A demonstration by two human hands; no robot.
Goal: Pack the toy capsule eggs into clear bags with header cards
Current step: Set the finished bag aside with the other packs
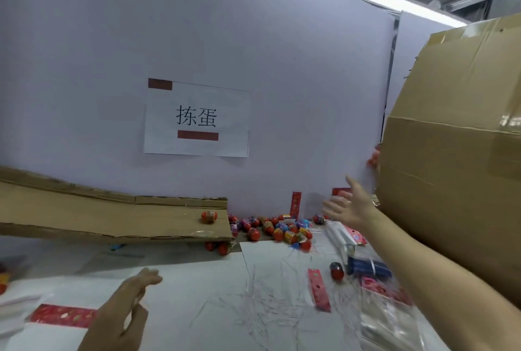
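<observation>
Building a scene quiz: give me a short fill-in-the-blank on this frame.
1. One egg lies alone on the cardboard ____.
2. The right hand reaches toward the big cardboard ____.
3. The sign is stuck to the ____.
4. Both hands, including the left hand, hold ____.

Missing words: ramp; box; wall; nothing

— Where are the eggs?
— A heap of capsule eggs (277, 228) lies on the table (197, 280) against the wall, beyond the left hand (124, 311) and just left of the right hand (348, 205). One egg (209, 216) sits on the cardboard ramp (84, 215), beyond the left hand.
— And the rest?
— The big carton (456, 139) stands right of the right hand. A lone egg (336, 271) and a header card (318, 288) lie under the right forearm's left side; the clear bags (389, 319) lie beneath it.
</observation>
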